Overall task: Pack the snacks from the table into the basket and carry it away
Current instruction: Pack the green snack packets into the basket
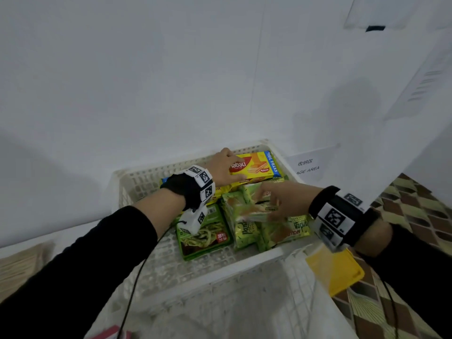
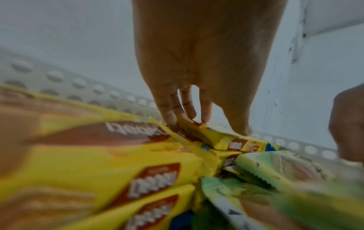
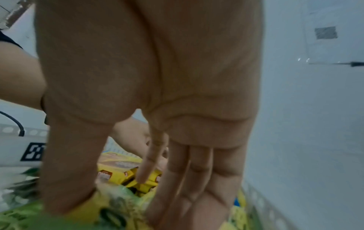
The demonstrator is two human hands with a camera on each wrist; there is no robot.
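A white perforated basket [image 1: 244, 264] holds several snack packs. At its back lies a yellow wafer pack [image 1: 259, 165] on top of other yellow packs [image 2: 98, 163]. My left hand [image 1: 225, 165] grips the left end of that pack [image 2: 236, 143], fingers on the far edge and thumb on the near edge. Green pandan packs [image 1: 244, 231] fill the right half. Over them, my right hand [image 1: 286, 201] pinches one green pack [image 1: 254, 217] between thumb and outstretched fingers. A green pack with a noodle picture [image 1: 203, 236] lies at the front left.
The basket stands against a white wall. A paper sign [image 1: 305, 165] lies to its right, on a patterned cloth [image 1: 415, 216]. A yellow flat object [image 1: 337, 270] sits by the basket's front right corner. A pink item [image 1: 110, 333] shows at the bottom edge.
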